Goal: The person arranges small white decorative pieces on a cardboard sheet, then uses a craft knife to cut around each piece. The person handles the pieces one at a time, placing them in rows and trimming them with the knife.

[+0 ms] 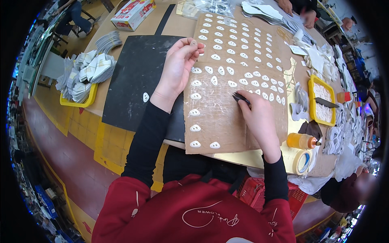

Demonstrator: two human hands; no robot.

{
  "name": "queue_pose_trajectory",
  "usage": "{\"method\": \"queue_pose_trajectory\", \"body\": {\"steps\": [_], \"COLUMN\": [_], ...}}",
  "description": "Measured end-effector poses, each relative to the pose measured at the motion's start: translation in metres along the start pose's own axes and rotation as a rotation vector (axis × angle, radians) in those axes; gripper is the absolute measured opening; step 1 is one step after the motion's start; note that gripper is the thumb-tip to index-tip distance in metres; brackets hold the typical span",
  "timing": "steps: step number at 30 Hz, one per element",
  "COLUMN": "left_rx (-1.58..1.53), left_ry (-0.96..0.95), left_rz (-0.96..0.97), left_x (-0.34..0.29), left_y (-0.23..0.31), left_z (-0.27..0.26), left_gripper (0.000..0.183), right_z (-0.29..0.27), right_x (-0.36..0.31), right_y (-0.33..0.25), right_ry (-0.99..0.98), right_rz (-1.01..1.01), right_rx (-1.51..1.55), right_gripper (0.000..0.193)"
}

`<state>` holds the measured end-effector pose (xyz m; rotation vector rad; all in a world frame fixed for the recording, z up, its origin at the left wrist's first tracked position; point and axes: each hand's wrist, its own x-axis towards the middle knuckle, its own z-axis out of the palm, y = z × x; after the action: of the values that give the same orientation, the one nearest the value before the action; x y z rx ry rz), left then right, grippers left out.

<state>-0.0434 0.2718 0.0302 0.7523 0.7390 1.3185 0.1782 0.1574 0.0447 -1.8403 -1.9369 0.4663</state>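
Note:
A brown cardboard sheet (214, 121) lies before me, dotted with many small white pieces, each rounded and pierced with holes. Over its left edge is my left hand (182, 60), palm up with thumb and fingers pinched; whatever they hold is too small to make out. My right hand (257, 115) grips what look like black tweezers (239, 97), their tips pointing left just above the cardboard. Close to those tips sits one white piece (232, 84). Another white piece (146, 97) rests alone on the black board (129, 81) to the left.
Yellow trays stand left (87, 99) and right (311, 97), the left with stacked white parts, the right with a knife (326, 102) across it. Near my right arm are an orange bottle (302, 141) and a tape roll (302, 162). Another person's hands (298, 12) work beyond.

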Motion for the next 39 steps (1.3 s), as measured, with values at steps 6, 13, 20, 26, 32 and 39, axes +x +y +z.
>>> {"method": "queue_pose_trajectory", "body": {"steps": [6, 13, 20, 26, 32, 39], "left_rx": [0.223, 1.228, 1.289, 1.268, 1.27, 1.298], "left_ry": [-0.047, -0.388, -0.444, -0.475, -0.49, -0.463], "left_rz": [-0.06, 0.253, 0.265, 0.28, 0.344, 0.283], "left_x": [-0.002, -0.013, -0.013, -0.013, -0.012, -0.015], "left_y": [0.006, -0.008, -0.013, -0.014, -0.015, -0.013], "left_z": [0.001, 0.001, -0.003, -0.003, -0.006, -0.001], "left_gripper": [0.016, 0.022, 0.027, 0.028, 0.025, 0.025], "right_z": [-0.005, 0.019, 0.025, 0.025, 0.009, 0.009], "right_x": [0.004, 0.03, 0.032, 0.037, 0.045, 0.04], "right_y": [-0.019, -0.023, -0.017, -0.022, -0.029, -0.024], "right_ry": [0.006, -0.053, -0.056, -0.009, -0.032, -0.15], "right_rz": [0.028, 0.027, 0.021, 0.155, 0.124, 0.164], "right_rx": [0.14, 0.106, 0.12, 0.321, 0.105, 0.104], "right_gripper": [0.025, 0.018, 0.02, 0.021, 0.021, 0.021]}}
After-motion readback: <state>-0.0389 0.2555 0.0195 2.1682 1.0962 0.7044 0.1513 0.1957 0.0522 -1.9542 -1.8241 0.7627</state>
